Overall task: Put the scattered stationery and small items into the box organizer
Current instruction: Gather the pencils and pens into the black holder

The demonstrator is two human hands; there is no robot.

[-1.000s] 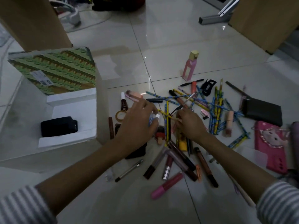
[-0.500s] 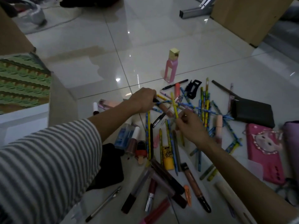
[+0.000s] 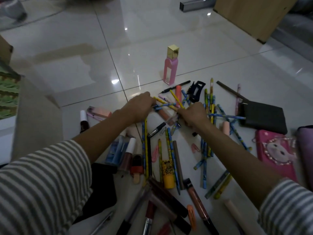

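With left hand (image 3: 139, 106) and right hand (image 3: 193, 114) each curled round thin blue-and-yellow patterned pencils (image 3: 165, 104), bunch them parallel, then lift clear of glossy tiled floor (image 3: 152, 39).

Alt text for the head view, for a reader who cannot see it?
The left hand and right hand grip pencils amid pens and cosmetics scattered on a tiled floor. A pink bottle stands upright beyond them; a black pouch and pink case lie at right.
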